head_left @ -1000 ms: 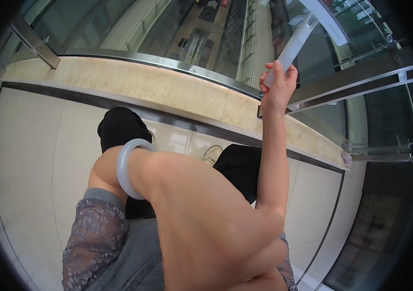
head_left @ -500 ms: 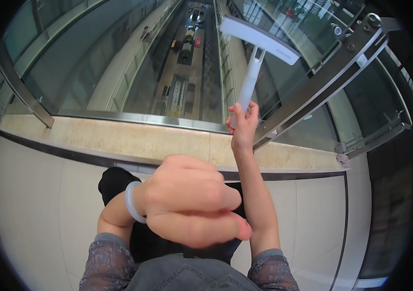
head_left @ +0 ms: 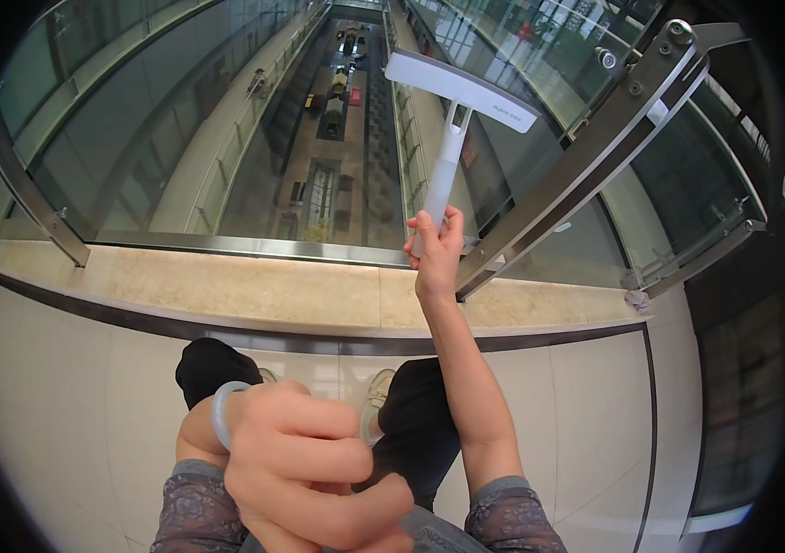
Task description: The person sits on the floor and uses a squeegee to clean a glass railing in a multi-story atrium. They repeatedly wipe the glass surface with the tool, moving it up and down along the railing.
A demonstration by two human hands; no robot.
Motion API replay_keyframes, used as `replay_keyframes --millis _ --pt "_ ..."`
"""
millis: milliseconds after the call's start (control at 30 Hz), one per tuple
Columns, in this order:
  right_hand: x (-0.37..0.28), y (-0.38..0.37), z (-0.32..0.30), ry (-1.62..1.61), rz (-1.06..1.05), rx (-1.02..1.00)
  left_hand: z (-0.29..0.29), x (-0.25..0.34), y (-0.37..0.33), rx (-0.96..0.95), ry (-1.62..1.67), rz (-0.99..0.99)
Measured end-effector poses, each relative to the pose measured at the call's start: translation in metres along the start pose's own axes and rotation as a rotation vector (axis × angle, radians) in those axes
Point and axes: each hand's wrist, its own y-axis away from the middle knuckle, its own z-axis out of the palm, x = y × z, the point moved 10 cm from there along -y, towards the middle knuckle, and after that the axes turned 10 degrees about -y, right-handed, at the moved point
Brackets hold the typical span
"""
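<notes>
My right hand grips the lower end of a white window squeegee with a T-shaped head. Held out ahead at arm's length, the tool has its wide head uppermost, in front of the glass panel; I cannot tell whether its blade touches the pane. Close below the view, my left hand is closed, its fingers curled loosely inward, and nothing sticks out of it. The palm side is hidden. A pale bangle circles the left wrist.
A slanting metal post stands right of the squeegee, another post at left. A beige stone ledge runs under the glass. Beyond lies a deep atrium with a lower floor. Pale floor tiles surround my feet.
My left hand has dropped lower and to the left, its fingers loosening a little. The squeegee and my right hand sit slightly further left and lower in view, as does the surrounding scene.
</notes>
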Motion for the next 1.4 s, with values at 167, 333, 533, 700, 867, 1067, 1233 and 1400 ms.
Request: replay_keyframes --millis 167,333,533,700,867,1067,1233,1400 --pt "0.001 -0.002 0.001 0.005 -0.009 -0.01 0.007 0.01 0.006 -0.009 0.01 0.212" --pt "-0.004 0.002 -0.004 0.024 -0.01 0.012 0.004 0.009 0.002 -0.124 -0.04 0.072" --pt "-0.018 0.009 0.004 0.122 -0.148 0.029 0.018 -0.071 0.003 -0.156 -0.352 -0.268" --pt "-0.032 0.014 0.008 0.24 -0.285 0.034 0.01 -0.143 0.043 -0.162 -0.435 -0.429" --pt "-0.076 -0.002 0.019 0.275 -0.454 0.028 0.011 -0.185 0.073 -0.268 -0.675 -0.489" --pt "-0.218 -0.061 0.109 0.752 -0.626 -0.092 0.006 -0.204 0.103 -0.302 -0.759 -0.465" --pt "-0.235 -0.063 0.134 0.531 -0.665 0.001 -0.008 -0.209 0.11 -0.258 -0.722 -0.493" --pt "-0.1 -0.031 0.11 0.728 -0.647 -0.171 -0.025 -0.213 0.119 -0.289 -0.788 -0.579"
